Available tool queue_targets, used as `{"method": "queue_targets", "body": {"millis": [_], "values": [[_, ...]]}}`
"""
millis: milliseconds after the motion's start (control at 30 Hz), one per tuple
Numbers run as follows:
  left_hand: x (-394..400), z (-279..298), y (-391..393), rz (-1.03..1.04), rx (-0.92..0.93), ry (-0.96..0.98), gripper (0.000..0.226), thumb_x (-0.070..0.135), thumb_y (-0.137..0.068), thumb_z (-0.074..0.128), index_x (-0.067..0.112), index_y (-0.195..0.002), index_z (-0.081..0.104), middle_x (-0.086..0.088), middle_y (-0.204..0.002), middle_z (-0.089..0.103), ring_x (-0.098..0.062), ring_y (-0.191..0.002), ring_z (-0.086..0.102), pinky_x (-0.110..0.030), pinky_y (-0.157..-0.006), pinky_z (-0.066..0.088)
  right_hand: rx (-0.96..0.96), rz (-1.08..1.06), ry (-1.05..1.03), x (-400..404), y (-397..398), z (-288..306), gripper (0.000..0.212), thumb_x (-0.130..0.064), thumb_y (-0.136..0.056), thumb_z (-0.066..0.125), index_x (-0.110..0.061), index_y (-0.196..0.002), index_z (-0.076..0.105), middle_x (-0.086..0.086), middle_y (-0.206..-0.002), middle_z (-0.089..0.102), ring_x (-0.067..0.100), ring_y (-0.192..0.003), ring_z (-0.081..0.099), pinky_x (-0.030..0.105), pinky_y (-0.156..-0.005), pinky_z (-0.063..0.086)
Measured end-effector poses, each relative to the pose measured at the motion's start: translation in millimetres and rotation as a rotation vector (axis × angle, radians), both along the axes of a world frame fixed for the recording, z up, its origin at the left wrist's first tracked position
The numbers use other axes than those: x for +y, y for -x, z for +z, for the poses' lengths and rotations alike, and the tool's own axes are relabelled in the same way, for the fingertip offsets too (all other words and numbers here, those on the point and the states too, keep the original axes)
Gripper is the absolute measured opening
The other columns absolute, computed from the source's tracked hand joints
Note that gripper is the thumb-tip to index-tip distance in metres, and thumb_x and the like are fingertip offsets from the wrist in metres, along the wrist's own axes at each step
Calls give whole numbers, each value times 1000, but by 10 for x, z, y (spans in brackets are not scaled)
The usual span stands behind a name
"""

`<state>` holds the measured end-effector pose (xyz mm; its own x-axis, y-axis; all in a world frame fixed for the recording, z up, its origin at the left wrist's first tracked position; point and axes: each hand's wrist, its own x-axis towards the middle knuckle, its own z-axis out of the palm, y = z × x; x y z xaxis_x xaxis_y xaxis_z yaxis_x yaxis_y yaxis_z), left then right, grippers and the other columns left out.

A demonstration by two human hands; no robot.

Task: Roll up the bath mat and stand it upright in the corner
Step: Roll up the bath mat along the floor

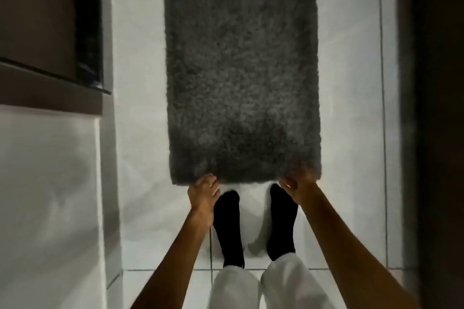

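A dark grey shaggy bath mat lies flat on the white tiled floor and runs away from me up the middle of the view. My left hand grips its near left corner with the fingers curled on the edge. My right hand holds the near right corner, its fingers buried in the pile. The near edge looks slightly raised off the tiles. Both forearms reach down from the bottom of the view.
My feet in black socks stand just behind the mat's near edge, with white trouser legs below. A white cabinet with a dark countertop borders the left. A dark wall or door closes the right side.
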<state>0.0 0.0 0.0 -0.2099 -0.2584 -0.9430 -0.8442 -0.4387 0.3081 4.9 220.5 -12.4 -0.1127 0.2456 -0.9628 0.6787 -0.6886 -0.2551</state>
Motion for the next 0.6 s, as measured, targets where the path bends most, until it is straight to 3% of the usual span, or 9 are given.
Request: {"method": "queue_targets", "body": {"millis": [67,167,233,300,367,433,500,600], "values": [[27,-412,-140,71,-92,57,33,9,-104,51,-5,-134,56,-25,-141,59,-39,-129,58,-44,-103,48,-63,-69,-13,-30,-153,-449,33,-27,-104,55,-14,-134,52,18,-134,57,33,-102,59,56,-118,41],[14,-831,-264,130,-133,52,43,20,-104,52,-6,-138,53,-29,-137,60,-37,-116,62,-43,-100,52,-147,-175,-26,-95,-246,-822,44,-29,-104,56,-11,-144,51,21,-149,53,39,-121,57,51,-113,47],[9,-1031,-284,150,-158,28,42,30,-104,50,5,-137,53,-29,-124,63,-38,-113,64,-45,-99,55,-193,-239,-82,-126,-299,-984,44,-26,-102,60,-7,-140,54,23,-144,57,41,-128,60,49,-109,51],[-14,-1153,-230,220,-153,24,51,37,-104,51,3,-142,52,-24,-134,60,-37,-127,59,-48,-103,53,-195,-293,-131,-149,-335,-1078,48,-28,-99,63,-5,-141,52,20,-136,63,38,-123,65,47,-104,55],[-11,-1184,-177,295,-124,21,50,35,-102,52,2,-141,53,-20,-135,59,-34,-128,58,-51,-107,51,-199,-327,-151,-158,-365,-1129,48,-29,-98,65,-3,-137,54,18,-121,67,34,-112,69,45,-101,57],[36,-1136,-133,295,-83,85,37,27,-102,52,1,-126,60,-18,-122,61,-31,-116,61,-51,-103,54,-168,-280,-201,-181,-350,-1109,33,-23,-97,66,-1,-120,61,17,-103,65,30,-95,67,41,-96,59],[85,-1058,-65,217,-1,211,13,17,-100,52,8,-103,61,-15,-108,63,-26,-103,63,-48,-94,58,-90,-199,-337,-211,-333,-1059,14,-17,-97,66,-7,-97,58,19,-99,64,28,-84,66,44,-93,60],[111,-908,56,-63,228,423,12,4,-97,56,12,-95,66,-16,-104,69,-22,-96,65,-52,-96,59,85,203,-674,-192,-262,-885,16,-23,-97,67,-15,-86,58,13,-93,71,26,-86,70,34,-91,60]]}}
